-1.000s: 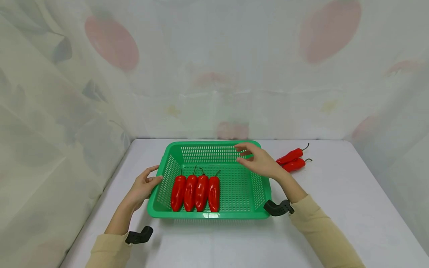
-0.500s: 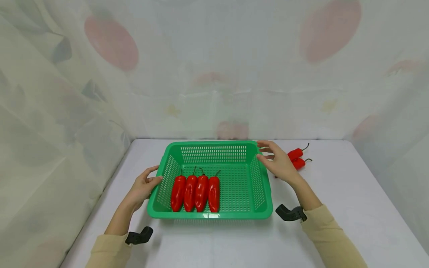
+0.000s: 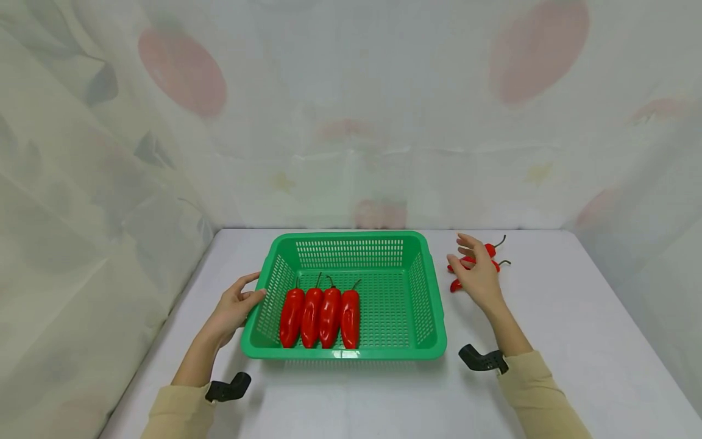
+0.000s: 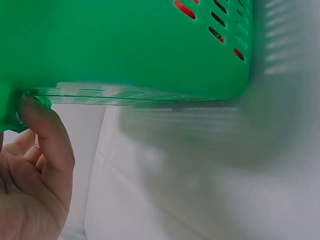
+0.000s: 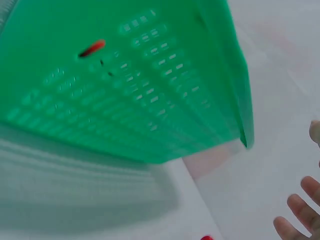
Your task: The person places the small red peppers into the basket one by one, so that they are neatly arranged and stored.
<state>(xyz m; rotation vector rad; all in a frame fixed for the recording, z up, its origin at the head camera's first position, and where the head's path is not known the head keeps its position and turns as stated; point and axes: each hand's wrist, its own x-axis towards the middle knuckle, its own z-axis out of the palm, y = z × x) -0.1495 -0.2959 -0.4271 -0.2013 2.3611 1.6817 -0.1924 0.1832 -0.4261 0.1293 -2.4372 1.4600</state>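
Note:
A green plastic basket (image 3: 344, 353) stands on the white table, with several red chili peppers (image 3: 330, 317) lying side by side in its left half. My left hand (image 3: 231, 311) grips the basket's left rim; in the left wrist view its thumb (image 4: 52, 132) presses against the rim. To the right of the basket my right hand (image 3: 479, 280) hovers over two more red chili peppers (image 3: 490, 249), partly hiding them. Its fingers are spread and bent loosely, apart from the basket, with nothing visibly held. The right wrist view shows only its fingertips (image 5: 300, 207) at the edge.
A white table (image 3: 565, 317) extends to both sides and in front of the basket. Behind it hangs a pale patterned cloth (image 3: 340, 177), and more cloth (image 3: 82, 256) drapes along the left side. Black wrist cameras (image 3: 482, 358) sit at the beige sleeve cuffs.
My right hand has moved right, from above the basket's right part, past its rim, to the two chili peppers outside. The left hand and the basket have stayed in place.

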